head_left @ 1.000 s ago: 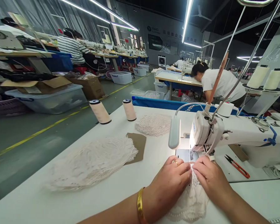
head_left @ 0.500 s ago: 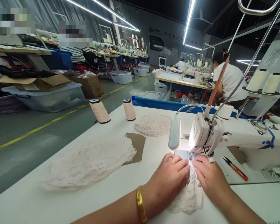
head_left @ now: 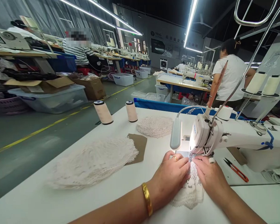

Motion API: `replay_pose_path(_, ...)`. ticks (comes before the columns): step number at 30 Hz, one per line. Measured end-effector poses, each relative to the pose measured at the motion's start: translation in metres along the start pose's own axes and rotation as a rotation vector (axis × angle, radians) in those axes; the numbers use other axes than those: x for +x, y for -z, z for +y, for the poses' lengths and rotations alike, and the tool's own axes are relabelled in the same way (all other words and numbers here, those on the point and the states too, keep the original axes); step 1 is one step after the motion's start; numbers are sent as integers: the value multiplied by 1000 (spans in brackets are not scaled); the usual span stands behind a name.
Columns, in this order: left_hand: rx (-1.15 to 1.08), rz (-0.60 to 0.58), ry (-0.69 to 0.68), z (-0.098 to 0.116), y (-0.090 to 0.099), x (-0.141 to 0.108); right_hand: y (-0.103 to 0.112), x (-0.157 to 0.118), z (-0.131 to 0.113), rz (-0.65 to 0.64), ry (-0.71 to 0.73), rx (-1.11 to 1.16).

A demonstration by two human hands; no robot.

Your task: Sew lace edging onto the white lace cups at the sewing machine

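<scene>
A piece of white lace (head_left: 190,194) lies under the needle area of the white sewing machine (head_left: 202,133), its scalloped end toward me. My left hand (head_left: 174,174) presses and grips the lace from the left, fingers together beside the presser foot. From the right, my right hand (head_left: 208,174) pinches the lace's other edge, fingertips close to the foot. The fingertips of both hands nearly meet. A larger lace pile (head_left: 93,161) rests at the left, partly over a brown card (head_left: 137,149). Behind it is another lace pile (head_left: 155,126).
Two thread cones (head_left: 103,112) (head_left: 131,111) stand at the table's far left edge. A lamp (head_left: 175,133) hangs left of the needle. Red-handled snips (head_left: 236,170) lie right of my right hand. A person in white (head_left: 231,74) stands beyond the machine.
The view has shifted slightly. The person beyond the machine has risen more upright. Both hands keep nearly the same place on the lace, and its near end sits slightly closer to the needle.
</scene>
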State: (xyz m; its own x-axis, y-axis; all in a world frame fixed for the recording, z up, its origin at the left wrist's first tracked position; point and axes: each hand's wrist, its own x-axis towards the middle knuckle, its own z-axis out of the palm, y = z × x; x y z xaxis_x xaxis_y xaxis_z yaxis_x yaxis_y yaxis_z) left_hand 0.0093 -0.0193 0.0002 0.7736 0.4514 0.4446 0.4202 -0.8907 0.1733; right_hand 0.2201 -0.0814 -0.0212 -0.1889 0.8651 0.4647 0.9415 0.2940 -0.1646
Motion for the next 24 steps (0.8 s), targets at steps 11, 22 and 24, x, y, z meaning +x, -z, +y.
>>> replay_pose_path(11,-14,-1,1,-6,-2,0,3,0,-3,-28,9,-21)
replay_pose_path(22,-120,-174,-72,8,26,-12,47,-12,-11,-284,184,346)
replay_pose_path(24,-149,-109,-25,5,14,-8,42,-9,-11,-220,196,351)
